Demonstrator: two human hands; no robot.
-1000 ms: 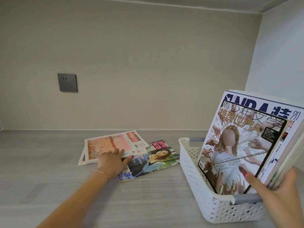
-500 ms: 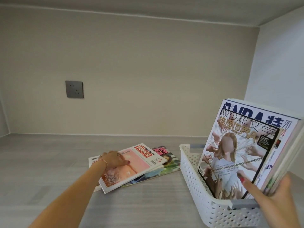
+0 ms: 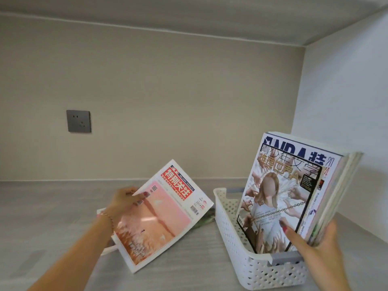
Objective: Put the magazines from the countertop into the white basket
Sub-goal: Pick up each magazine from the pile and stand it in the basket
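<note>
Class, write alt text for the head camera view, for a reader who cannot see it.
A person's left hand lifts a pink-covered magazine off a grey countertop, while the right hand steadies a stack of magazines standing upright in a white perforated basket. More magazines lie partly hidden beneath the lifted one; a grey wall socket sits behind.
</note>
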